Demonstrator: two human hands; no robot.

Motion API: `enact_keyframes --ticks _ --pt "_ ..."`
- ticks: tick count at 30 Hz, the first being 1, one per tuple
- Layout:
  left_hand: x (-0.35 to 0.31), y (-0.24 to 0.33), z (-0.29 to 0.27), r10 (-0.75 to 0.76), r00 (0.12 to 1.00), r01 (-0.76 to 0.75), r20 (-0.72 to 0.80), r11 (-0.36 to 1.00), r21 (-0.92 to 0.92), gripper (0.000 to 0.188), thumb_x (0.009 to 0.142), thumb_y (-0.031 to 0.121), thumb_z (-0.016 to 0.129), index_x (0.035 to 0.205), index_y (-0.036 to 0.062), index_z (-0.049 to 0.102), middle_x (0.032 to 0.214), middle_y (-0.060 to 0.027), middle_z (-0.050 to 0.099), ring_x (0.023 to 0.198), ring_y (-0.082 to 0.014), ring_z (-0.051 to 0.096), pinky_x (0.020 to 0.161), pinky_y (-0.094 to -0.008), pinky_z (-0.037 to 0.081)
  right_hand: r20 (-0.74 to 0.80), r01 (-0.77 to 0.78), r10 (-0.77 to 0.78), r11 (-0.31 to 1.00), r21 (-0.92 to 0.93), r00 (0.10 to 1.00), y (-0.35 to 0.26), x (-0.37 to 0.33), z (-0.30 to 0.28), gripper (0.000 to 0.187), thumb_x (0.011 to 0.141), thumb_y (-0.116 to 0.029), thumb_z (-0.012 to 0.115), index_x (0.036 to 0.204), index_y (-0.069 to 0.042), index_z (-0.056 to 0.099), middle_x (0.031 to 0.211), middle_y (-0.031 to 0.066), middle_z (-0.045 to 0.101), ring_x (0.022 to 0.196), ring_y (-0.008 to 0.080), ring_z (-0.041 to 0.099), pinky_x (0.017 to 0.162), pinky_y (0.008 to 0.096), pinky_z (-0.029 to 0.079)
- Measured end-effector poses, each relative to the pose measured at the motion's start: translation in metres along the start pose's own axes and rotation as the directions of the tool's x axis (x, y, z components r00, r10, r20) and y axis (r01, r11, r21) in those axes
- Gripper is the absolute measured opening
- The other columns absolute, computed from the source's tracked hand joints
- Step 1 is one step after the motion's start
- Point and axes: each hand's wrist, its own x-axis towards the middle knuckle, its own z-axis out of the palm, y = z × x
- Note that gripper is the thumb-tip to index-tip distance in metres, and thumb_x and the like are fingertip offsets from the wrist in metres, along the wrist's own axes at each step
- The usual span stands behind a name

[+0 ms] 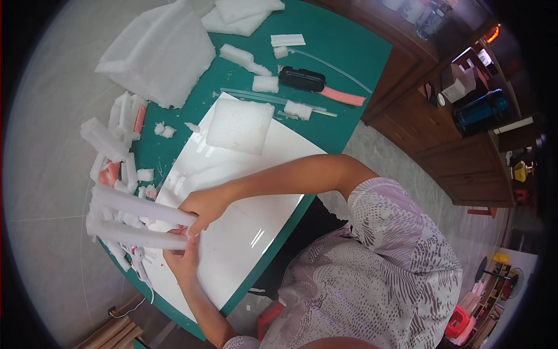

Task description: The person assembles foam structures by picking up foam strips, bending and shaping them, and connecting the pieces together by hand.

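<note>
Two long white foam strips stretch out to the left from my hands over the near left of the table. My right hand [206, 205] is closed on the near end of the upper foam strip [139, 205]. Around the end of the lower foam strip [136, 234], my left hand [182, 262] is closed, thumb on top. The fingertips of both hands meet at these ends, and what lies between them is partly hidden. Below my hands is a glossy white board [247, 232]. A square foam sheet [239, 125] lies on its far part.
A large foam block shape [160, 52] stands far left on the green table [354, 64]. Foam offcuts [107, 139] crowd the left edge, near a white-and-pink corded tool [139, 262]. Clear rods [250, 96] and a black case [302, 78] lie at the back.
</note>
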Motion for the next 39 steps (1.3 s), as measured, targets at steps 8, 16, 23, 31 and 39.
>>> enact_keyframes --ticks 8,16,23,31,39 --pt "-0.001 0.003 -0.003 -0.054 0.998 0.052 -0.012 0.992 -0.117 0.038 0.080 0.000 0.074 0.112 0.0008 0.053 0.108 -0.0106 0.063 0.094 -0.0153 0.060 0.087 -0.0313 0.047 0.183 -0.129 0.075 0.944 0.304 0.980 -0.005 -0.004 -0.012 0.038 0.087 -0.020 0.067 0.118 0.002 0.059 0.098 0.0127 0.068 0.085 0.0185 0.068 0.079 0.0279 0.054" --pt "-0.008 -0.004 -0.039 -0.060 0.996 0.052 -0.069 0.993 -0.107 0.040 0.080 0.009 0.077 0.112 0.0012 0.055 0.100 -0.0077 0.065 0.094 -0.0153 0.061 0.083 -0.0312 0.050 0.157 -0.199 0.141 0.863 0.465 0.977 0.003 0.015 -0.016 0.043 0.083 -0.010 0.063 0.125 -0.005 0.056 0.095 0.0058 0.063 0.085 0.0147 0.061 0.073 0.0284 0.047" --pt "0.010 0.005 -0.036 0.135 0.991 -0.135 -0.004 0.988 0.074 0.037 0.082 0.019 0.077 0.111 0.0038 0.058 0.098 -0.0045 0.061 0.093 -0.0159 0.060 0.088 -0.0321 0.047 0.099 -0.183 0.154 0.805 0.564 0.983 -0.006 0.001 -0.030 0.042 0.088 -0.007 0.062 0.129 -0.006 0.051 0.098 0.0041 0.059 0.092 0.0141 0.058 0.075 0.0295 0.046" --pt "0.003 0.003 -0.051 0.335 0.883 -0.459 -0.328 0.761 -0.458 0.058 0.094 0.027 0.064 0.136 0.0028 0.033 0.111 -0.0125 0.058 0.086 -0.0169 0.061 0.078 -0.0309 0.047 0.324 -0.375 0.397 0.918 -0.129 0.859 -0.082 -0.014 -0.017 0.037 0.088 -0.012 0.064 0.123 -0.004 0.056 0.093 0.0028 0.060 0.085 0.0106 0.058 0.078 0.0248 0.047" --pt "-0.003 0.019 -0.039 0.186 0.825 -0.429 -0.534 0.822 -0.376 0.044 0.096 0.016 0.062 0.133 0.0026 0.043 0.109 -0.0118 0.061 0.073 -0.0146 0.063 0.069 -0.0278 0.049 0.378 -0.164 0.488 0.757 -0.633 0.787 -0.118 -0.038 -0.025 0.056 0.086 -0.014 0.069 0.137 -0.004 0.049 0.098 0.0096 0.065 0.082 0.0137 0.062 0.075 0.0280 0.051"
